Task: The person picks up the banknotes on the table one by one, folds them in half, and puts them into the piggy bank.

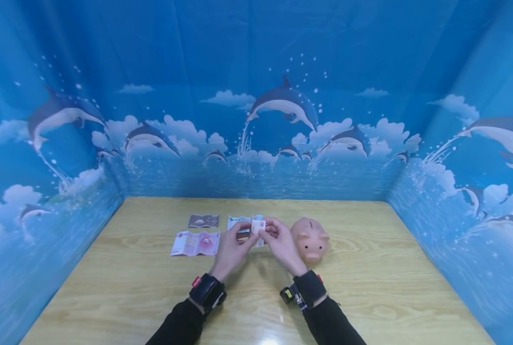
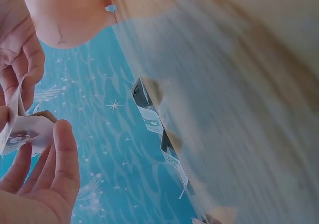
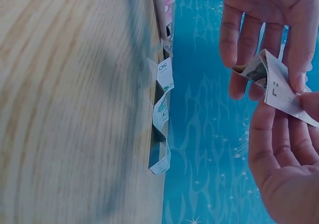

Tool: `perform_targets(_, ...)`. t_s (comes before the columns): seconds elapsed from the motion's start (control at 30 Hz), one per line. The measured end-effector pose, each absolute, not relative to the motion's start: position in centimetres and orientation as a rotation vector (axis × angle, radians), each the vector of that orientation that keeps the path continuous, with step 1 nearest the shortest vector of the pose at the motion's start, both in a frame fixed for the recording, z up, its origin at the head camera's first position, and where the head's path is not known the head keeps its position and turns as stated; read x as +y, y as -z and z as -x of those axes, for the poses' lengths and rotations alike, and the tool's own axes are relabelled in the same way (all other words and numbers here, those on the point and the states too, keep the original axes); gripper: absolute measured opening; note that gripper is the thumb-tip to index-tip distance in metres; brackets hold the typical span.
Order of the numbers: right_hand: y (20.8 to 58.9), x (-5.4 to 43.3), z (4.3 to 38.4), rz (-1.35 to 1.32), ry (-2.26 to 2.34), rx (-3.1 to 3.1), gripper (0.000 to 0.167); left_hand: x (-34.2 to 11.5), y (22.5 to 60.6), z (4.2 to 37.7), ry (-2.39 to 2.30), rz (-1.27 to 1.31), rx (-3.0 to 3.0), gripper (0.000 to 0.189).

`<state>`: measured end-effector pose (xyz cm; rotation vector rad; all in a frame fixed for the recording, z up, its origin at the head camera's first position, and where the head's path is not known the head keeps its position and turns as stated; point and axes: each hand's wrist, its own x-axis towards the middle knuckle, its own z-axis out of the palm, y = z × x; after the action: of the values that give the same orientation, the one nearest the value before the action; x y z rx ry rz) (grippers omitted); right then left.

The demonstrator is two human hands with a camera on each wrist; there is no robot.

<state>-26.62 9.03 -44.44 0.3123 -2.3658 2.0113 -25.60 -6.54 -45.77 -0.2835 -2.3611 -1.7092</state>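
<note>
Between both hands, above the table, a small banknote [image 1: 258, 226] is bent into folds. My left hand [image 1: 232, 249] pinches its left side with thumb and fingers. At its right side my right hand [image 1: 282, 243] pinches it with the thumb on the near face. The right wrist view shows a sharp crease in the banknote [image 3: 281, 89], with an opening between its layers. Behind the hands a blue-green banknote [image 1: 236, 221] lies on the table, partly hidden. It stands in zigzag creases in the right wrist view. A pink piggy bank [image 1: 310, 239] sits close to my right hand.
Left of the hands lie a creased pink banknote [image 1: 196, 243] and, behind it, a grey-brown banknote [image 1: 203, 221]. The wooden table [image 1: 144, 287] is bounded at the back and sides by a blue dolphin-print curtain [image 1: 256, 177]. The piggy bank has a slot on top.
</note>
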Motion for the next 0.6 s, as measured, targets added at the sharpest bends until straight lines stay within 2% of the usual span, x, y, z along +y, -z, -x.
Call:
perform_targets(0.2,44.4,9.1,26.5,-0.307,-1.951,-2.382,0.034,-6.4,45.9,25.6,1.722,0.302,-2.354,0.032)
perform_targets(0.43,41.6,9.0,24.8,-0.369,-1.953,-2.419,0.031,-6.4,46.0,25.7,1.725,0.305,-2.351,0.032)
perform_targets(0.6,41.4,9.0,24.5,-0.396,-1.925,-2.421,0.031,-6.5,46.0,25.7,1.737,0.329,-2.323,0.032)
